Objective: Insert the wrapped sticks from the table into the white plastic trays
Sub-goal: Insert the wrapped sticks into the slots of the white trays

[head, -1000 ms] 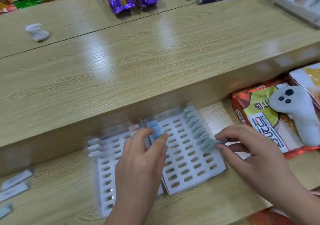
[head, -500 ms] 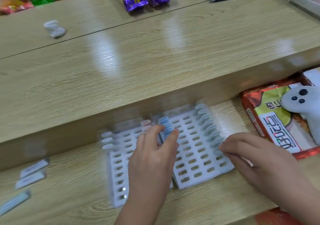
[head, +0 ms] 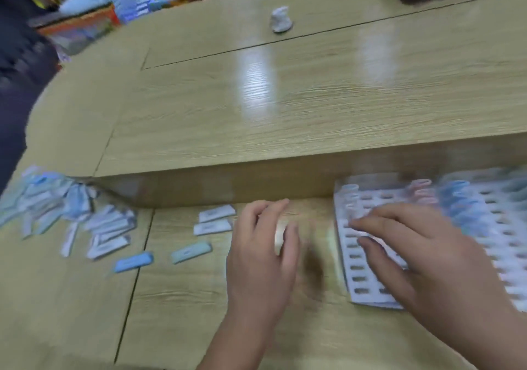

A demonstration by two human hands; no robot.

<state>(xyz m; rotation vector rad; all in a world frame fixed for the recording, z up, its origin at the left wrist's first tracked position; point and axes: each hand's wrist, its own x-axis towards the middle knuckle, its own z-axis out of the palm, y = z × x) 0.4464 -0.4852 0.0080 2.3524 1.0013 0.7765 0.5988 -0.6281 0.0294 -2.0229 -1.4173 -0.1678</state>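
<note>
Task partly done: few sticks (head: 453, 198) seated in tray (head: 359, 267) back rows, most slots vacant. Many sticks (head: 108, 245) loose on table (head: 285, 113). Left hand (head: 261, 258) spread, empty; right hand (head: 413, 252) spread on tray.

Two hands were over the lower table (head: 199, 327) — the left hand (head: 261, 258) and the right hand (head: 422, 258). Two white plastic trays lay at its right edge: one (head: 358, 267) nearer the middle, the other (head: 504, 244) partly cut off. Four wrapped sticks lay singly — two white (head: 216, 213) (head: 212, 227), two blue (head: 191, 252) (head: 133, 262). The heap (head: 71, 212) at the left edge was too blurred to count.
</note>
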